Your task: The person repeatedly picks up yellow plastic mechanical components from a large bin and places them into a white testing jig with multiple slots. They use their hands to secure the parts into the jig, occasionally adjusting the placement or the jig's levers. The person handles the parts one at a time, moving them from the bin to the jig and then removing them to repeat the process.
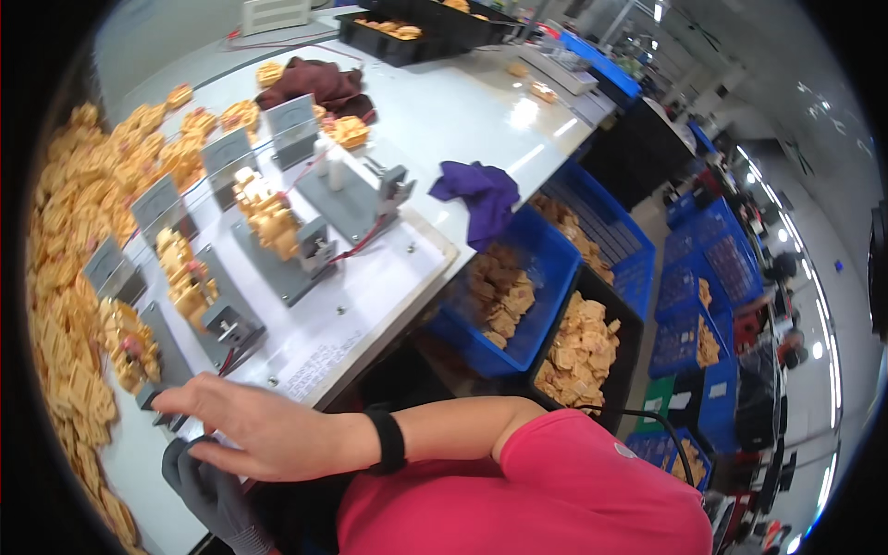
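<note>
Lowest in view, the left hand (208,495), in a grey glove, lies just under the right hand; its fingers are mostly covered, so I cannot tell how far they are open or whether they hold anything. The bare right hand (268,433), with a black wristband (387,440) behind it, reaches leftward, its fingers almost straight and its thumb apart from them, nothing seen gripped in the gap. Its fingertips are right by the dark clamp (150,396) of the nearest stand; whether they touch it I cannot tell. Just beyond the fingertips, the nearest yellow piece (128,342) sits on that stand, its long axis running away from the fingers toward the upper left, its lower end pointing back at them. Farther off, up and to the right of the fingers, a second piece (185,277) and a third piece (268,217) slant much the same way on their own stands, over a white board (347,296). Left of the fingers spreads a heap of yellow pieces (69,324). Well to their right are a blue bin (476,347) and a purple cloth (481,196); farthest beyond lie a brown cloth (313,83) and a black tray (370,44).
</note>
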Motion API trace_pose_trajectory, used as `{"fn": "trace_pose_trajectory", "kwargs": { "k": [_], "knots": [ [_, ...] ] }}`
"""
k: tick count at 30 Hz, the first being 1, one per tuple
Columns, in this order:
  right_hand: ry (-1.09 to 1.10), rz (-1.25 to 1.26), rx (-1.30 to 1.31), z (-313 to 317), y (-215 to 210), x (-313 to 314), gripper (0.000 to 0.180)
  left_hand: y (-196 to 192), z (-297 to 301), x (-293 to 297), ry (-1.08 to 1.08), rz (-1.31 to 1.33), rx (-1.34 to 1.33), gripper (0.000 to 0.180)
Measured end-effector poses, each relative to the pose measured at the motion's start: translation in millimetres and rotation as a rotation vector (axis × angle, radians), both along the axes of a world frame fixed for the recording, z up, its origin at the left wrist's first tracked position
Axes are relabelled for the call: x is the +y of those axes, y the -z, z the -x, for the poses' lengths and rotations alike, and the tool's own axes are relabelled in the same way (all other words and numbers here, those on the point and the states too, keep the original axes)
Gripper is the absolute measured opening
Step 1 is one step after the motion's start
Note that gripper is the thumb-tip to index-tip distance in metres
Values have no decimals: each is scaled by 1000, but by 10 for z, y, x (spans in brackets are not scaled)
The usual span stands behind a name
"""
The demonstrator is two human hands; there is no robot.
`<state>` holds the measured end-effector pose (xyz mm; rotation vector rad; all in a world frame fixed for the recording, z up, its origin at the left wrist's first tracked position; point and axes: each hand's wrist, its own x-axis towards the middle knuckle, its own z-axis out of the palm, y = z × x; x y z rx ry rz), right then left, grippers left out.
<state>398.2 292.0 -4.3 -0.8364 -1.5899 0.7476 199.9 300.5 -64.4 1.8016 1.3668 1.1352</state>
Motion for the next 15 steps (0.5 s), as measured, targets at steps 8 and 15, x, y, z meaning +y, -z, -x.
{"fn": "trace_pose_trajectory", "kwargs": {
  "k": [8, 15],
  "knots": [
    [-10, 32, 23, 31, -12, 2, 50, 351, 164, 185, 77, 34, -8, 38],
    [33, -31, 26, 130, 96, 112, 51, 132, 158, -23, 48, 188, -87, 30]
  ]
}}
